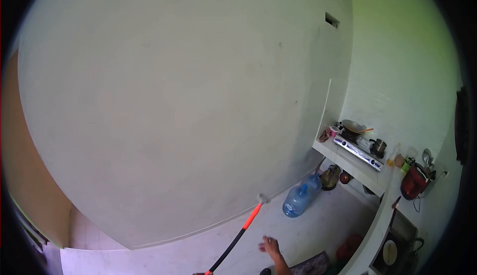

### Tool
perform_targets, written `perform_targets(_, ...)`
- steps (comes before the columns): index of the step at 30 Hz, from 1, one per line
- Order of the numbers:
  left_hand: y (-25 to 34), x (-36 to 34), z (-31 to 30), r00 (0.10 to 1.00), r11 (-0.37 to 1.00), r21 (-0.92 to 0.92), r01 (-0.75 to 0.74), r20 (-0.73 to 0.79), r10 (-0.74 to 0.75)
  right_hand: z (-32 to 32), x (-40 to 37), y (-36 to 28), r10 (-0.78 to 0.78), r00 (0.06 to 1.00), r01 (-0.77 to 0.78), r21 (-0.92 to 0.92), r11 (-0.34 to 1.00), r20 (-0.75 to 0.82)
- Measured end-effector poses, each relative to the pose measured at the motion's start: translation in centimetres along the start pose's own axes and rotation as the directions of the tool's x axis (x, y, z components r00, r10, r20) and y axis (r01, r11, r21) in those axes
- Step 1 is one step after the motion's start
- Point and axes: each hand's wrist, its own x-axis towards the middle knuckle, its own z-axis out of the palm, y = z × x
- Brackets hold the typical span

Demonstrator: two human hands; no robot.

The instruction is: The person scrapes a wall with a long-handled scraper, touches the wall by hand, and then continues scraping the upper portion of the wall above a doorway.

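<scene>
A long pole (229, 249), black with orange sections and a small grey tip, slants up from the bottom edge toward the foot of the wall. Only a sliver of my left hand (199, 273) shows at the bottom edge, closed round the pole's lower end. To the right of the pole, my right hand (270, 245) is held out over the floor with its fingers apart, holding nothing and not touching the pole.
Blue water bottles (297, 201) stand on the floor by the wall (164, 101). On the counter (350, 161) at right are a two-burner stove (357, 152), a wok (353, 126) and a red appliance (415, 180). A dark patterned mat (312, 265) lies at the bottom.
</scene>
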Motion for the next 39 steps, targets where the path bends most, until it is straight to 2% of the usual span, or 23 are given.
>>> perform_targets(1, 3.1, 2.6, 1.4, 0.998, 0.999, -0.040, 0.019, 0.064, -0.017, -0.5, 0.7, -5.2, -0.103, 0.994, 0.106, -0.065, 0.992, 0.044)
perform_targets(3, 9.8, 6.5, 4.9, 0.994, 0.993, -0.101, -0.067, 0.080, 0.075, -1.9, 2.5, -14.0, -0.295, 0.952, 0.304, -0.146, 0.941, 0.081)
perform_targets(6, 16.9, 11.9, 11.6, 0.986, 0.969, -0.220, -0.109, 0.103, 0.134, -5.9, 3.7, -26.2, -0.490, 0.866, 0.500, -0.123, 0.857, 0.103)
perform_targets(7, 19.4, 12.9, 13.5, 0.984, 0.964, -0.241, -0.110, 0.108, 0.139, -7.4, 4.5, -29.4, -0.543, 0.835, 0.551, -0.168, 0.818, 0.092)
perform_targets(11, 26.9, 16.6, 19.3, 0.973, 0.911, -0.371, -0.181, 0.070, 0.222, -11.3, 4.4, -42.6, -0.662, 0.747, 0.661, -0.168, 0.731, 0.056)
perform_targets(12, 28.3, 17.5, 20.2, 0.976, 0.893, -0.426, -0.143, 0.087, 0.198, -11.8, 5.0, -45.0, -0.699, 0.713, 0.696, -0.174, 0.697, 0.049)
perform_targets(15, 33.1, 19.8, 21.8, 0.984, 0.895, -0.430, -0.120, 0.068, 0.165, -13.2, 8.6, -51.1, -0.785, 0.617, 0.774, -0.221, 0.593, 0.054)
perform_targets(18, 35.7, 23.8, 22.8, 0.980, 0.890, -0.417, -0.186, -0.007, 0.201, -13.1, 10.4, -58.0, -0.838, 0.526, 0.838, -0.260, 0.480, 0.145)
perform_targets(21, 36.5, 28.8, 23.1, 0.988, 0.908, -0.404, -0.116, 0.049, 0.148, -11.3, 12.9, -63.4, -0.852, 0.497, 0.867, -0.070, 0.493, 0.163)
perform_targets(24, 41.7, 31.5, 23.0, 0.982, 0.899, -0.405, -0.164, 0.022, 0.189, -9.7, 15.5, -68.6, -0.868, 0.439, 0.897, -0.069, 0.436, 0.232)
perform_targets(25, 43.3, 33.5, 23.2, 0.977, 0.901, -0.391, -0.187, 0.019, 0.211, -9.3, 16.9, -71.0, -0.851, 0.467, 0.880, -0.032, 0.473, 0.239)
perform_targets(26, 45.8, 36.6, 23.6, 0.958, 0.917, -0.291, -0.274, 0.005, 0.288, -8.4, 18.7, -74.3, -0.840, 0.476, 0.870, 0.001, 0.494, 0.260)
perform_targets(29, 50.2, 40.2, 24.4, 0.933, 0.897, -0.274, -0.346, -0.002, 0.360, -7.6, 21.0, -79.4, -0.809, 0.519, 0.815, 0.125, 0.566, 0.278)
perform_targets(30, 51.4, 41.5, 24.6, 0.905, 0.878, -0.260, -0.403, 0.031, 0.424, -7.3, 21.7, -81.4, -0.809, 0.517, 0.800, 0.177, 0.573, 0.280)
perform_targets(34, 56.9, 44.8, 26.1, 0.879, 0.783, -0.491, -0.381, 0.069, 0.471, -6.3, 25.3, -87.5, -0.790, 0.527, 0.707, 0.354, 0.612, 0.312)
perform_targets(39, 62.4, 49.3, 29.3, 0.860, 0.705, -0.566, -0.427, -0.013, 0.510, -5.9, 28.7, -93.5, -0.786, 0.448, 0.695, 0.388, 0.606, 0.427)
